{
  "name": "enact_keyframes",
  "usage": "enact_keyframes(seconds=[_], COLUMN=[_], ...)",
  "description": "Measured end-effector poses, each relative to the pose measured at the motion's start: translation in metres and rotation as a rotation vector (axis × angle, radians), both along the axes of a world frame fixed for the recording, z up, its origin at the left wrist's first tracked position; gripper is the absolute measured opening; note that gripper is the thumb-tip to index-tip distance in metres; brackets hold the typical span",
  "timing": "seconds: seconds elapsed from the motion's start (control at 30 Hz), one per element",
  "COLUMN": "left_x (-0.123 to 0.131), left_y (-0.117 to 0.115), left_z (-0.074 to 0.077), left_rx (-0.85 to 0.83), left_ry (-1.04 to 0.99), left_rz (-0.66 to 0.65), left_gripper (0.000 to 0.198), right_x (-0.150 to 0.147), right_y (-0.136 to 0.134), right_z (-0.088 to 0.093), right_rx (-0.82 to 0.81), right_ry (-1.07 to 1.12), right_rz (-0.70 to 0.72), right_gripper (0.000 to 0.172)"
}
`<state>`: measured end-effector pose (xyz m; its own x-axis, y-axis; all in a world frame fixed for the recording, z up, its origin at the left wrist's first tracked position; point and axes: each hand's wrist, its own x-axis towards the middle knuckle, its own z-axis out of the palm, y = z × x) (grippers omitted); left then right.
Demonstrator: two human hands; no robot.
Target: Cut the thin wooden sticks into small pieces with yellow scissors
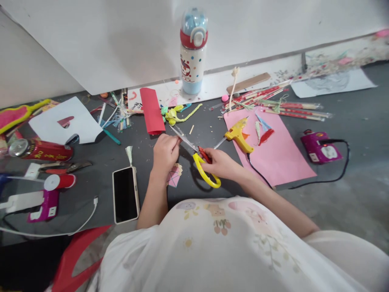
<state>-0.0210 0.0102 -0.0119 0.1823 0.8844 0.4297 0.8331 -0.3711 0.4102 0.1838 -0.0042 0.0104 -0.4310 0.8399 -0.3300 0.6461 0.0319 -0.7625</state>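
My left hand [165, 153] is closed, fingertips pressed together beside the scissor blades; whatever they pinch is hidden. My right hand [223, 162] closes thumb and fingers on a small red piece [205, 155], its kind unclear. That hand overlaps the yellow-handled scissors [207, 175], whose blades point up and left toward my left hand. Partly behind my left wrist lies a pink paper piece [174, 177] with drawn lines and a tan edging. A folded red paper [152, 110] lies beyond my left hand. To the right, a yellow glue gun [238, 134] rests on pink paper [281, 156].
A tall drink bottle [193, 52] stands at the back by the white board. Left are a phone [125, 195], a red can [41, 151], a red thread spool [60, 182] and pliers [68, 167]. Wrapped chopsticks [291, 111] and a corded purple power block [321, 147] lie right.
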Motion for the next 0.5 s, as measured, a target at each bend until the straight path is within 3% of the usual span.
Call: enact_keyframes(seconds=[0.33, 0.5], left_x=[0.0024, 0.001], left_y=[-0.0017, -0.002], left_z=[0.0044, 0.0058], left_rx=[-0.015, -0.022], left_ry=[-0.037, -0.034], left_rz=[-0.103, -0.092], left_gripper=[0.03, 0.03], right_x=[-0.0064, -0.0055], right_y=[0.0001, 0.0031], right_z=[-0.005, -0.0011], right_rx=[-0.053, 0.019], right_ry=[0.047, 0.006], right_rz=[-0.076, -0.023], right_gripper=[0.037, 0.03])
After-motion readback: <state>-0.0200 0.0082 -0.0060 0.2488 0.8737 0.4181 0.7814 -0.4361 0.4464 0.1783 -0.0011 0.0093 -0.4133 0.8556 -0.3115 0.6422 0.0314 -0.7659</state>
